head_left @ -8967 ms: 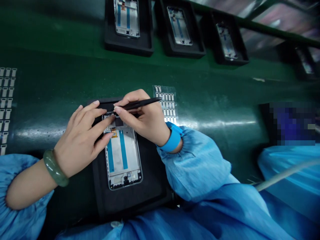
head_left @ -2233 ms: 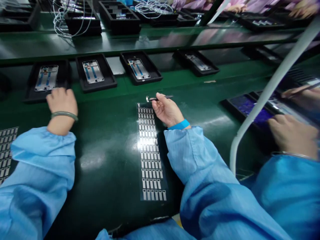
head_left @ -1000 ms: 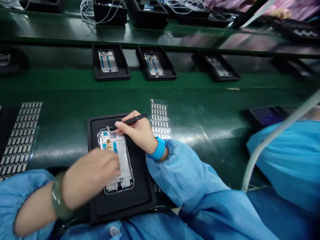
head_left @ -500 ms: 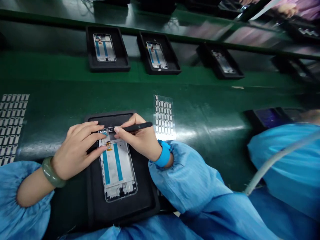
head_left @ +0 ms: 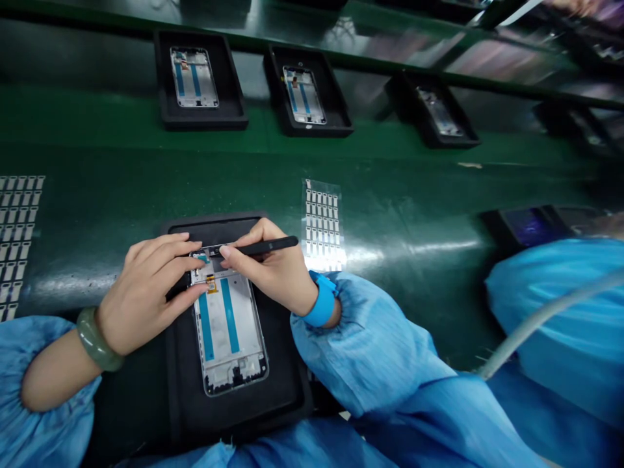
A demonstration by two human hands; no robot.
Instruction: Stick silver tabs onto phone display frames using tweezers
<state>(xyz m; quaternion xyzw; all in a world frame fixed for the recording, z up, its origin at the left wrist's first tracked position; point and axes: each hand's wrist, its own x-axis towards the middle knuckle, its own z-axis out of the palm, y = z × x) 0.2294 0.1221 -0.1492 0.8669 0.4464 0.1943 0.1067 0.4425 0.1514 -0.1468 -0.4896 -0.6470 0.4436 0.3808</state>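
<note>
In front of me a phone frame (head_left: pixel 246 325) with two blue strips lies in a black tray (head_left: pixel 287 383). My left hand (head_left: pixel 151 286) rests at the frame's upper left edge, its fingers apart and stretched out, thumb and fingertips touching the frame beside a small orange flex cable (head_left: pixel 211 285). In my right hand (head_left: pixel 273 273) a pair of black tweezers (head_left: pixel 270 246) is pinched, pointing left at the frame's top end. Fingers partly cover the tip, so what it touches cannot be made out.
A sheet of small pale stickers (head_left: pixel 322 224) lies right of the tray, a larger sticker sheet (head_left: pixel 17 240) at far left. Farther back stand black trays (head_left: pixel 234 110) holding phone frames. A person's blue sleeve (head_left: pixel 556 292) and a grey cable (head_left: pixel 546 315) are at right.
The view has shifted slightly, so the back trays and left sticker sheet sit a little differently. Both hands and the tweezers keep nearly the same place on the phone frame.
</note>
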